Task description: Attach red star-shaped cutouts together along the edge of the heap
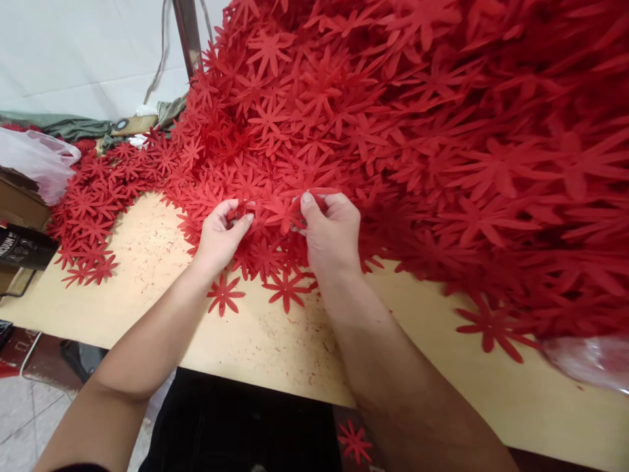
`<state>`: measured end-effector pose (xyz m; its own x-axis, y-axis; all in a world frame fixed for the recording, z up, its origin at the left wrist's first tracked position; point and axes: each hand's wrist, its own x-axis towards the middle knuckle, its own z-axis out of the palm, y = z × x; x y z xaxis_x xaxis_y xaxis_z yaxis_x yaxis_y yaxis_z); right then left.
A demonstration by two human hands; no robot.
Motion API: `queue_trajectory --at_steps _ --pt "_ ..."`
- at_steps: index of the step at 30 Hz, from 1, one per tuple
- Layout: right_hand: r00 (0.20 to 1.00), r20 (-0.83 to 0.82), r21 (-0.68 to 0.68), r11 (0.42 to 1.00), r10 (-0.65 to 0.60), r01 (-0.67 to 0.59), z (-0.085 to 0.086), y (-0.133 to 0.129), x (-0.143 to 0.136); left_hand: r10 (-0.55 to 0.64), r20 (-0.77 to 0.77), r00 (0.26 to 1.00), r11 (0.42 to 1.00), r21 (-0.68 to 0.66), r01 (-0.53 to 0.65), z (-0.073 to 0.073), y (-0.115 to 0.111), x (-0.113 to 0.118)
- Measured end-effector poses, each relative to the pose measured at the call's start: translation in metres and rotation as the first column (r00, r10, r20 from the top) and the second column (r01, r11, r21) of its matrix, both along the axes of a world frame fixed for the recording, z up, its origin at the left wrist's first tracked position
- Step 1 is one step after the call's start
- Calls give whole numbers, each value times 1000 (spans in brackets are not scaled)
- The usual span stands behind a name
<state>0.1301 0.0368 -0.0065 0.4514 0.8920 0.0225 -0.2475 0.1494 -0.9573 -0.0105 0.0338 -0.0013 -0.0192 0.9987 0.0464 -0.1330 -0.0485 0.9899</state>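
My left hand (220, 231) is closed in a pinch, thumb against fingers, with a bit of a red flower cutout showing between them. Close by on the right, my right hand (335, 231) grips a flat red flower cutout (322, 191) between thumb and bent forefinger. Both hands hover at the front edge of a big heap of red flower cutouts (314, 98) with long narrow petals. Whether both hands hold the same cutout is hard to make out. Two single cutouts, a left one (225, 294) and a right one (287, 290), lie on the table just below my hands.
Red crumbs dot the pale wooden table (152, 255). Along the left stand a white plastic bag (39, 157) and a dark box (24, 246). Clear plastic film (590, 360) lies at the right. One cutout (354, 442) is below the table's front edge.
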Motion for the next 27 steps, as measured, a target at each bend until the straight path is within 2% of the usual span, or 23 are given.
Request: queue_trajectory --at_steps 5,11,14,16,19,22,24,27 --pt "1000 -23 52 999 9 -8 5 -2 1 85 -24 996 995 58 -83 0 3 -5" --pt "982 -61 63 983 179 -175 13 -13 -11 -61 -150 987 988 132 82 1 -8 3" --pt "973 -1 67 971 230 -229 11 -16 -13 -72 -169 983 989 119 93 -8 -8 7" --pt "981 37 67 979 191 -193 9 -16 -11 -21 -244 969 991 121 52 -13 -5 5" --pt "997 51 82 995 50 -54 5 -11 -3 74 -432 899 988 155 -6 -13 -2 -1" --pt "997 35 105 992 -73 68 2 -7 4 109 -639 761 970 236 60 0 -2 -8" --pt "991 94 123 988 -100 88 0 -7 6 143 -722 677 955 281 98 14 1 -13" --pt "955 278 147 987 -101 62 -5 -9 8 181 -762 622 934 330 133 31 18 -32"
